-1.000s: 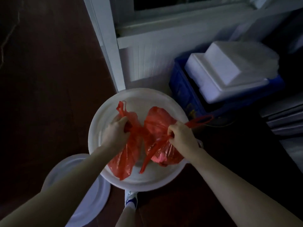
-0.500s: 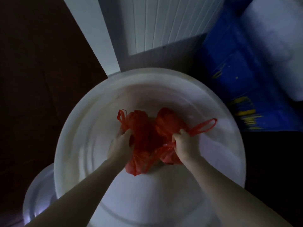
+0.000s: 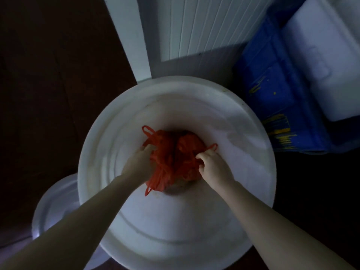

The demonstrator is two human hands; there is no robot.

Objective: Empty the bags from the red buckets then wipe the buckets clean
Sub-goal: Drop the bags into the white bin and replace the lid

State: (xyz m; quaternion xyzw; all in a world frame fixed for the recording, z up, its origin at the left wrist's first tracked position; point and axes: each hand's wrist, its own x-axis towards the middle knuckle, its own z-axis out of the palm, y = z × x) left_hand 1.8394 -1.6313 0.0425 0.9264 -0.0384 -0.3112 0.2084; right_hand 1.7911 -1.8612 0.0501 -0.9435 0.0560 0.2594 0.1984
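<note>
- Red plastic bags (image 3: 173,152), crumpled, handles looped: deep inside large white round plastic bucket (image 3: 253,152), near its bottom, frame centre.
- Left hand (image 3: 139,162) at 9 o'clock of the bags, fingers closed into the red plastic.
- Right hand (image 3: 214,166) at 3 o'clock, pinching a bag handle.
- White round lid (image 3: 52,207) on dark floor, 8 o'clock of bucket, touching or overlapped by it.
- Blue plastic crate (image 3: 272,90) at 2 o'clock; white foam box (image 3: 327,55) on it.

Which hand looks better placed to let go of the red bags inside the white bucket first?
Probably the left hand: it only rests against the red bags, while the right hand pinches a handle loop.
</note>
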